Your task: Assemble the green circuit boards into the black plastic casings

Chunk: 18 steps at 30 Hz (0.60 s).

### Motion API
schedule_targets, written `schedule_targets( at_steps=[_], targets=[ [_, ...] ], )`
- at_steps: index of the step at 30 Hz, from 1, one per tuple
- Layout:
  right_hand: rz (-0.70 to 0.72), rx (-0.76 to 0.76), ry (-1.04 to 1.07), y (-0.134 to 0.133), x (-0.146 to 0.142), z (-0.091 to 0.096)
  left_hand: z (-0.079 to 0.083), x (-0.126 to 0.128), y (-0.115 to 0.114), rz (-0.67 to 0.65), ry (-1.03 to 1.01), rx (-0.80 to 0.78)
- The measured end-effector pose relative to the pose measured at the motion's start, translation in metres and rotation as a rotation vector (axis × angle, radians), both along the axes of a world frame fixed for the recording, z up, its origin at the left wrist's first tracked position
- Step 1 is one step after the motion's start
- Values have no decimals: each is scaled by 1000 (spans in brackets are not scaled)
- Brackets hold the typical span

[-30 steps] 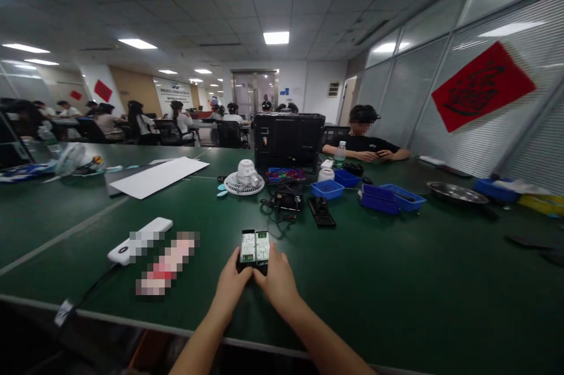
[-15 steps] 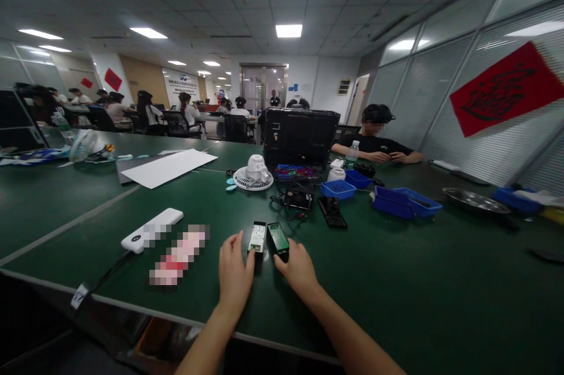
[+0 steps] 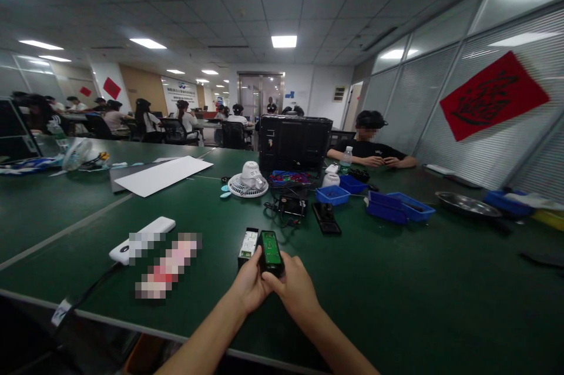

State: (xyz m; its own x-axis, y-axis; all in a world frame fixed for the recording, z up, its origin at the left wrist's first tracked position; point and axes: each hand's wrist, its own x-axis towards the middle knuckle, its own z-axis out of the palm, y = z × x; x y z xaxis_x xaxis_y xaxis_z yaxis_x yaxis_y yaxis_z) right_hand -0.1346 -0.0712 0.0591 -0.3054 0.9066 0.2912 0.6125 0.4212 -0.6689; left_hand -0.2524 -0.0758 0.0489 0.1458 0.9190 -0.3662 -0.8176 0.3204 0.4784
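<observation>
A black case with a green board [image 3: 271,247] sits between the two hands, tilted so that its board faces up toward the wearer. The left hand [image 3: 252,288] presses along its left side with the thumb near the edge, while the right hand [image 3: 296,284] closes on its right side and near end; the fingers underneath are hidden. The two-sided grip seems meant to steady the case and leave the board exposed to the eye. The board is a bright, narrow green rectangle flecked with pale marks too small to read, framed by dark walls.

Just beyond the left fingertips stands a second case [image 3: 248,243], with a pale face and a small green patch at its near end; it is set close, probably to be in easy reach. Whether it touches the left hand, I cannot tell.

Farther left of the hands lie a white oblong device [image 3: 154,227] with a dark cable [image 3: 92,290] and a blurred pinkish item [image 3: 170,266]. Ahead of the hands, a white fan [image 3: 249,188], a black box [image 3: 294,206] and a blue tray [image 3: 332,195] rest on the green table [image 3: 396,287], apparently pushed back to leave working room.
</observation>
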Motion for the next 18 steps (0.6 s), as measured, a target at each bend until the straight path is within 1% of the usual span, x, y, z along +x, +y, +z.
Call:
schedule_targets(
  at_steps=[2, 5, 8, 13, 15, 18],
  targets=[
    [68, 8, -11, 15, 8, 10, -2, -3, 3, 9, 21, -29],
    [57, 79, 54, 41, 14, 22, -9, -5, 5, 33, 61, -71],
    [81, 136, 82, 59, 10, 24, -12, -5, 6, 70, 90, -97],
    [110, 187, 69, 68, -5, 15, -11, -2, 4, 87, 156, -108],
    [116, 198, 74, 68, -8, 14, -12, -2, 4, 95, 184, -90],
    [134, 200, 115, 67, -8, 16, -13, 0, 6, 144, 246, -63]
  ],
)
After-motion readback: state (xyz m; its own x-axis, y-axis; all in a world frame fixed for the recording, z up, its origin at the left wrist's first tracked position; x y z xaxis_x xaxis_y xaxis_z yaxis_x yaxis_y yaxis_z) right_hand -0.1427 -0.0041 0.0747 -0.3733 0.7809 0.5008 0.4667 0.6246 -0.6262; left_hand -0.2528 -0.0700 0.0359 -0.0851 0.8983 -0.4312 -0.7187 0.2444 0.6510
